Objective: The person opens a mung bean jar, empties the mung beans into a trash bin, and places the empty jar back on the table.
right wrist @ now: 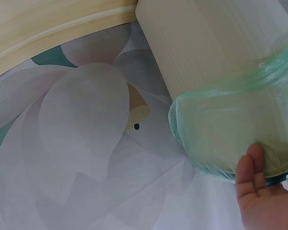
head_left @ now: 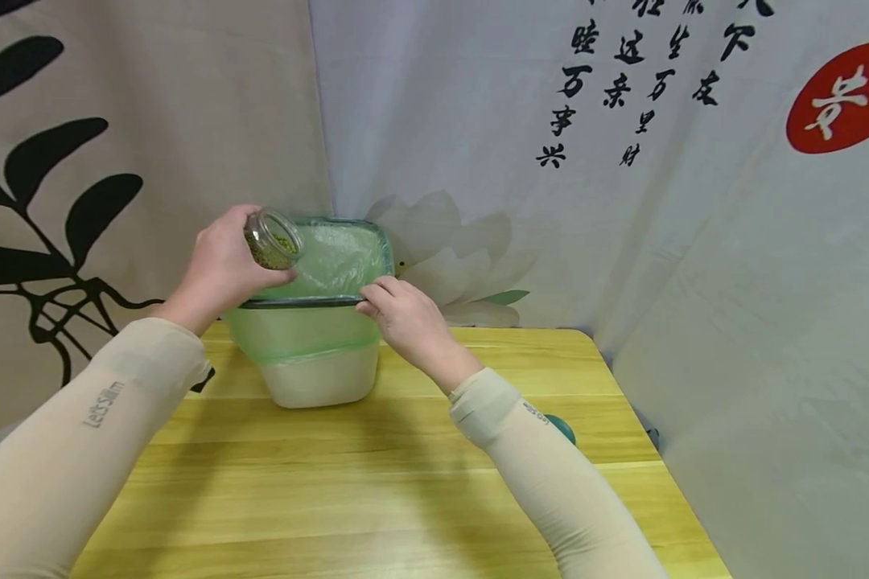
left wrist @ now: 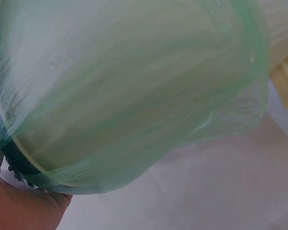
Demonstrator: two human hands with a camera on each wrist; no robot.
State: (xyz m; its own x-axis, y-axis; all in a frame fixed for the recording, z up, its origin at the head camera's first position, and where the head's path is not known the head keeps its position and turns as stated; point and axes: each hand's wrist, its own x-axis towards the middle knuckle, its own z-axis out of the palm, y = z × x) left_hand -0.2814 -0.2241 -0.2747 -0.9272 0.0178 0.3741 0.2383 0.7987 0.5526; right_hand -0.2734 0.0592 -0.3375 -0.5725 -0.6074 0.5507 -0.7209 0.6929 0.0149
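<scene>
My left hand (head_left: 220, 261) grips a clear glass jar (head_left: 266, 239), tipped with its mouth toward the right over the waste bin. Small green bean-like grains lie inside the jar. The cream waste bin (head_left: 322, 382) stands on the table, lined with a thin green plastic bag (head_left: 297, 331) folded over its dark rim (head_left: 300, 302). My right hand (head_left: 414, 326) pinches the bin's rim at the near right corner, through the bag; its fingers (right wrist: 246, 168) press the bag's outside in the right wrist view. In the left wrist view the bag hides most of the jar.
The yellow wood-grain table (head_left: 333, 490) extends toward me and to the right. A teal round thing (head_left: 562, 429) is partly hidden behind the right sleeve (head_left: 550, 466). Printed cloth (head_left: 434, 104) hangs close behind the bin, with another cloth side (head_left: 768, 322) along the right.
</scene>
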